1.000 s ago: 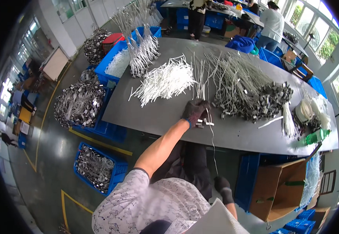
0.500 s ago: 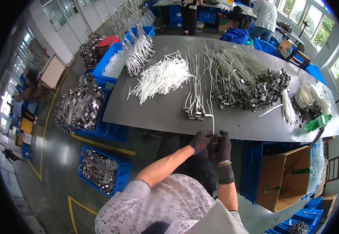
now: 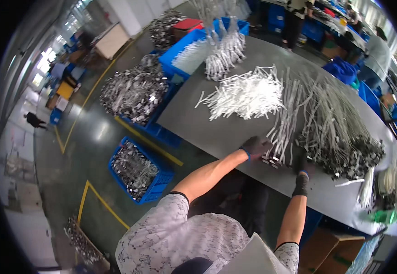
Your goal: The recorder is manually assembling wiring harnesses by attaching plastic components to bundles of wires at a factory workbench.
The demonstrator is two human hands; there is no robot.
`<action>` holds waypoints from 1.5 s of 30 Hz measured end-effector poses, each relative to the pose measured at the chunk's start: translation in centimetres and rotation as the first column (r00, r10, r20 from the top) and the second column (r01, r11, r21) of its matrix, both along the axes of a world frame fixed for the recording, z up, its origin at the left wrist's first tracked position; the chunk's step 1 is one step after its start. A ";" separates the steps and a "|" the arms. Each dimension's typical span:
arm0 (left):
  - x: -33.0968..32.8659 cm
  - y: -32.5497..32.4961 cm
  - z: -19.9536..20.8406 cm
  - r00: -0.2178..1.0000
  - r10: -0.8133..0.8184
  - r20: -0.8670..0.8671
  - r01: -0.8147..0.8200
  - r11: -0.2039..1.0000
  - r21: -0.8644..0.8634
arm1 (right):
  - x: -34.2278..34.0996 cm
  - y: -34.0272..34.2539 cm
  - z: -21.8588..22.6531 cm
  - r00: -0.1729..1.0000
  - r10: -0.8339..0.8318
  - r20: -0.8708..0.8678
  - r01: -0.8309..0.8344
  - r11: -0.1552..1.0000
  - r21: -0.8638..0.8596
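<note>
On the grey table (image 3: 185, 114), a small row of thin white cables (image 3: 283, 125) lies with its dark end pieces toward me. My left hand (image 3: 257, 148), in a dark glove, rests at the left of these ends, fingers stretched toward the cables. At their right is my right hand (image 3: 302, 166), also gloved, its fingers apart and pointing away from me, close to the large cable bundle (image 3: 331, 114) with black end pieces. Motion blurs both hands, and the right one nearly merges with the dark ends. Left of the row lies a heap of short white tubes (image 3: 246, 93).
Blue crates (image 3: 180, 57) stand along the table's left side, with a heap of cables (image 3: 134, 93) beside them. Another blue crate (image 3: 137, 171) sits on the floor. A cardboard box (image 3: 328, 251) is below the table at right. People work at the back.
My hands have parted and moved forward over the table; before, they were together at its edge around one white cable. The view has turned, shifting the table rightward.
</note>
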State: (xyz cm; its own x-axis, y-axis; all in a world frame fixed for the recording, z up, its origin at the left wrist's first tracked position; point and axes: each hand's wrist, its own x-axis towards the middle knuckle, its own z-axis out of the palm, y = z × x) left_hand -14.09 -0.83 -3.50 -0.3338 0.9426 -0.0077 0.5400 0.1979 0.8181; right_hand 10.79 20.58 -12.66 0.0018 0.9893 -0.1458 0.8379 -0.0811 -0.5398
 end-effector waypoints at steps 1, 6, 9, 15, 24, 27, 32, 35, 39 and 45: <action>-2.5 -1.5 -1.1 0.991 0.135 -0.024 -0.131 0.983 0.131 | 0.6 -0.2 -0.3 0.997 0.032 0.069 -0.040 0.993 0.111; -19.5 -7.1 -4.0 0.561 0.768 -0.308 -0.751 0.629 0.199 | 1.9 -0.4 -0.6 0.979 0.183 0.089 -0.203 0.924 0.323; -25.5 -7.3 -3.5 0.369 0.743 -0.559 -0.882 0.469 0.041 | 5.0 -1.3 -0.9 0.945 0.163 -0.282 -0.114 0.977 0.183; -31.2 -6.1 -7.6 0.690 0.410 -0.596 -0.700 0.585 -0.408 | 10.1 -12.5 5.8 0.665 -0.186 -0.723 -0.002 0.968 -0.251; -32.9 -10.2 -13.2 0.624 0.741 0.248 -0.627 0.664 -0.407 | 13.3 -15.4 7.7 0.980 0.169 0.105 -0.190 0.952 0.240; -28.7 -11.4 -10.9 0.339 0.738 0.583 -0.675 0.623 -0.395 | 15.2 -16.1 5.9 0.962 0.183 0.203 -0.220 0.959 0.179; -17.8 -10.0 -1.8 0.367 0.436 0.822 -0.589 0.793 -0.158 | 35.7 -26.1 -6.0 0.549 0.731 0.406 -0.463 0.670 -0.580; -9.8 -7.1 2.3 0.270 0.245 0.931 -0.515 0.854 -0.075 | 39.2 -31.7 -8.7 0.773 0.563 0.293 -0.430 0.803 -0.412; 2.5 -1.2 3.8 0.253 0.073 0.965 -0.309 0.951 0.009 | 34.3 -34.6 -9.4 0.848 0.505 0.162 -0.459 0.851 -0.254; 14.9 6.4 2.8 0.053 -0.022 0.998 -0.354 0.934 0.039 | 22.5 -31.8 -1.6 0.865 0.480 0.149 -0.451 0.872 -0.189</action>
